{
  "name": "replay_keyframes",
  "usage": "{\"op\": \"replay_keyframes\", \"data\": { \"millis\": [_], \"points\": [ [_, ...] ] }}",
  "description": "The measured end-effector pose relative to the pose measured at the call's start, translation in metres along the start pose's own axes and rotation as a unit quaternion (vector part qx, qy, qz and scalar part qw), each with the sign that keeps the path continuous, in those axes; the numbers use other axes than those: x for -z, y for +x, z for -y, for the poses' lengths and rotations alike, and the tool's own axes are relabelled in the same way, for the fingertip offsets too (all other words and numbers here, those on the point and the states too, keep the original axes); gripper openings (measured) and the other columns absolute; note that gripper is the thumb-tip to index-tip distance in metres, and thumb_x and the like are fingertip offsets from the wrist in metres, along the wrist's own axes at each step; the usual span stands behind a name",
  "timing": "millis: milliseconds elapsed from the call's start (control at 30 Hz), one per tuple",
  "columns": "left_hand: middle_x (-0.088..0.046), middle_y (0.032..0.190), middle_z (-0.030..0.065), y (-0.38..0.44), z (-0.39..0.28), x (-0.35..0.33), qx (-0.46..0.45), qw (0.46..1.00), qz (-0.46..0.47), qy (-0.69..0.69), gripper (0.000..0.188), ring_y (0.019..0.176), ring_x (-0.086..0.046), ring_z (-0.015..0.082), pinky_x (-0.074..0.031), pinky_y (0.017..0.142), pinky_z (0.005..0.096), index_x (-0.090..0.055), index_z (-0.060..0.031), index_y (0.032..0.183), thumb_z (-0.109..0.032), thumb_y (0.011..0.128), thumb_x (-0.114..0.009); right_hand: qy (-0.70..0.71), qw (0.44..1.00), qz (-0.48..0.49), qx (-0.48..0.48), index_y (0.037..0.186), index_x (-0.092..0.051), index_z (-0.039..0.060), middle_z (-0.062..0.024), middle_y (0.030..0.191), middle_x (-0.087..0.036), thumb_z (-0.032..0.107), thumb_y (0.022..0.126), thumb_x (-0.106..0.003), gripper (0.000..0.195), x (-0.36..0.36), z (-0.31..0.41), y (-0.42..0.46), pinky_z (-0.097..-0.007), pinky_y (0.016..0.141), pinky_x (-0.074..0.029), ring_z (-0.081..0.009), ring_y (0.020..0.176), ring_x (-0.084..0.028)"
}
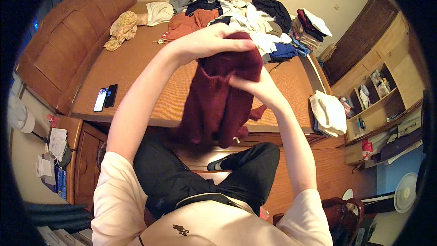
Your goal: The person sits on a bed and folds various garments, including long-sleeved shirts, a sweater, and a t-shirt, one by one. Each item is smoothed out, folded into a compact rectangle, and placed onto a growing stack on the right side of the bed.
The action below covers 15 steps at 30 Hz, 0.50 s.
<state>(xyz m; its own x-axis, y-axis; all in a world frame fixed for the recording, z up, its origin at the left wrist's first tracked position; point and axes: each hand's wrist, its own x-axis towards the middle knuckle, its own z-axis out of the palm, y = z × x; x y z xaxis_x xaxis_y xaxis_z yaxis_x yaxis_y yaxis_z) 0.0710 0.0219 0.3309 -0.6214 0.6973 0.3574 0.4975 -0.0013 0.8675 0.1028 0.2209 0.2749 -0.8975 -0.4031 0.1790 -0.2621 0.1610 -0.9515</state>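
A dark maroon knit garment (218,109) hangs in front of me, above the near edge of the bed (136,92). My left hand (225,41) grips its upper part, with the thumb lying across the cloth and the other fingers mostly hidden. Lower and to the right, my right hand (252,83) is at the garment's side, blurred, with part of it behind or inside the cloth. The garment's lower end droops past the bed edge towards my knees and is blurred.
A heap of clothes (239,10) covers the bed's far side, beside a folded stack (309,29). Two phones (106,97) lie at left. A folded cream knit garment (327,112) sits at the right corner. Open shelves (375,95) and a fan (405,192) stand at right.
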Motion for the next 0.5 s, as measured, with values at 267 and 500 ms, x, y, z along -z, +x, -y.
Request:
{"op": "replay_keyframes", "data": {
  "millis": [267,500],
  "points": [
    [-0.064,0.112,0.0084,-0.072,0.126,-0.045,0.189,0.976,0.008,-0.105,0.056,0.104,-0.058,0.0161,-0.042,0.096,0.0325,-0.061,0.0006,0.117,-0.029,0.074,-0.08,0.122,0.97,-0.196,0.071,0.113,-0.059,0.003,-0.0053,0.105,-0.063,0.029,0.089,-0.065,0.036,0.017,-0.001,0.012,-0.0292,0.086,-0.045,-0.0141,0.094,-0.059],
    [-0.065,0.106,0.0017,-0.097,0.129,0.055,0.112,0.932,-0.342,-0.05,0.028,0.096,-0.057,0.0108,-0.044,0.088,0.0278,-0.063,-0.0032,0.114,-0.016,0.091,-0.054,-0.18,0.96,-0.199,0.081,0.102,-0.063,0.0038,-0.0014,0.096,-0.066,0.011,0.078,-0.074,0.028,0.103,0.026,0.005,-0.0232,0.08,-0.046,-0.0092,0.085,-0.06]
  ]
}}
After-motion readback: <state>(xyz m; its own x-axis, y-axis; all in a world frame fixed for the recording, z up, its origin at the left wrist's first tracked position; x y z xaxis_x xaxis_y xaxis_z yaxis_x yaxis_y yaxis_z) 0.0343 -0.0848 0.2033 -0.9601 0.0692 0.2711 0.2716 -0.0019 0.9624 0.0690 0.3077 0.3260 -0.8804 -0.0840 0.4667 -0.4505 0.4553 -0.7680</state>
